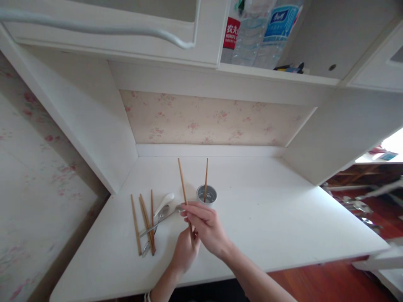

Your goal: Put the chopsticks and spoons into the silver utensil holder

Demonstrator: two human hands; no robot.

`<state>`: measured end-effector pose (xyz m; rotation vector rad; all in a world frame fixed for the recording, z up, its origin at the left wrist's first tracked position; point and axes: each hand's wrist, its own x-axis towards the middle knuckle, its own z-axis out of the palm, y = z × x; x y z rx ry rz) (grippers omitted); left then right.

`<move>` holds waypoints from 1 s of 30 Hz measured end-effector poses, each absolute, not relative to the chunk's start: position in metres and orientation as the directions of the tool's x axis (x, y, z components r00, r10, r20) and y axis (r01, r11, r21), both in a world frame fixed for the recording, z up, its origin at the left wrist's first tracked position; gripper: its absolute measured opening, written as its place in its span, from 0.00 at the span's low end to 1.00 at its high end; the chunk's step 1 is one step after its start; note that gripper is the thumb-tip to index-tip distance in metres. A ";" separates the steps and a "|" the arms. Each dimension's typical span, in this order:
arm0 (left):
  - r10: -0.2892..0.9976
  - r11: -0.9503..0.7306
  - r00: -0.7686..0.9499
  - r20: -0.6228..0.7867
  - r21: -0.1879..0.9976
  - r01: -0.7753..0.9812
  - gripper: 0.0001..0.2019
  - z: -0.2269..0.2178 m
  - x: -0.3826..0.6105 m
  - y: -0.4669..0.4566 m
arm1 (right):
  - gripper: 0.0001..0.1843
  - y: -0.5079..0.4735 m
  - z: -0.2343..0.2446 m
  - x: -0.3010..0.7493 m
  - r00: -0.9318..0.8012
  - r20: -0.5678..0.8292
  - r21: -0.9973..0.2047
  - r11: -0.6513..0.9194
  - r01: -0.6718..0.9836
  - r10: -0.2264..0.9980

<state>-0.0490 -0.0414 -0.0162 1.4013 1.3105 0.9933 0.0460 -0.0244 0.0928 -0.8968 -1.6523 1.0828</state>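
Note:
A wooden chopstick (181,178) slants upward between my two hands. My right hand (208,228) pinches it around its middle, fingers closed. Lower down, my left hand (185,250) is closed around the same chopstick near its bottom end, partly covered by the right hand. Just beyond the hands stands a metal cup (215,197) with holes in its bottom, and one chopstick (206,176) leans upright in it. To the left lie several loose chopsticks (135,224), a white spoon (164,204) and metal spoons (162,213), partly overlapping.
The white desk (252,226) ends at a backboard with floral wallpaper (208,121). Side panels (85,109) close in left and right. Overhead, a shelf holds plastic water bottles (252,37), beside a cabinet door with a long handle (94,28).

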 end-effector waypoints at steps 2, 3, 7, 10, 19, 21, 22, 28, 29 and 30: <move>0.990 -0.030 0.141 -0.010 0.961 0.274 0.09 -0.013 -0.049 -0.044 | 0.11 -0.019 0.093 0.059 -0.180 0.315 -0.944 0.328 0.044 0.932; 0.988 -0.047 0.155 0.001 0.956 0.290 0.10 -0.011 -0.049 -0.045 | 0.10 -0.014 0.094 0.065 -0.123 0.322 -0.946 0.325 0.000 0.939; 0.988 -0.056 0.156 0.004 0.943 0.327 0.12 -0.008 -0.046 -0.046 | 0.27 0.014 0.102 0.092 0.081 0.302 -0.927 0.312 -0.210 0.950; 0.988 -0.056 0.154 0.002 0.934 0.352 0.13 -0.009 -0.045 -0.046 | 0.24 0.041 0.108 0.112 0.171 0.263 -0.940 0.292 -0.177 0.950; 0.988 -0.052 0.151 -0.009 0.918 0.394 0.12 -0.010 -0.045 -0.047 | 0.18 0.088 0.081 0.120 0.207 0.159 -0.986 0.166 -0.016 0.965; 0.989 -0.053 0.149 -0.010 0.911 0.410 0.12 -0.009 -0.045 -0.046 | 0.18 0.087 0.071 0.117 0.206 0.175 -0.980 0.150 0.129 0.963; 0.989 -0.054 0.147 -0.008 0.907 0.418 0.13 -0.009 -0.045 -0.046 | 0.18 0.086 0.066 0.116 0.207 0.184 -0.972 0.146 0.187 0.961; 0.988 -0.072 0.152 0.006 0.898 0.435 0.12 -0.011 -0.045 -0.046 | 0.18 0.081 0.048 0.114 0.169 0.218 -0.925 0.149 0.350 0.961; 0.988 -0.076 0.153 0.009 0.897 0.436 0.12 -0.012 -0.045 -0.046 | 0.18 0.081 0.047 0.114 0.159 0.219 -0.920 0.150 0.361 0.963; 0.988 -0.079 0.153 0.013 0.896 0.437 0.12 -0.012 -0.045 -0.045 | 0.17 0.082 0.045 0.114 0.151 0.218 -0.917 0.150 0.369 0.964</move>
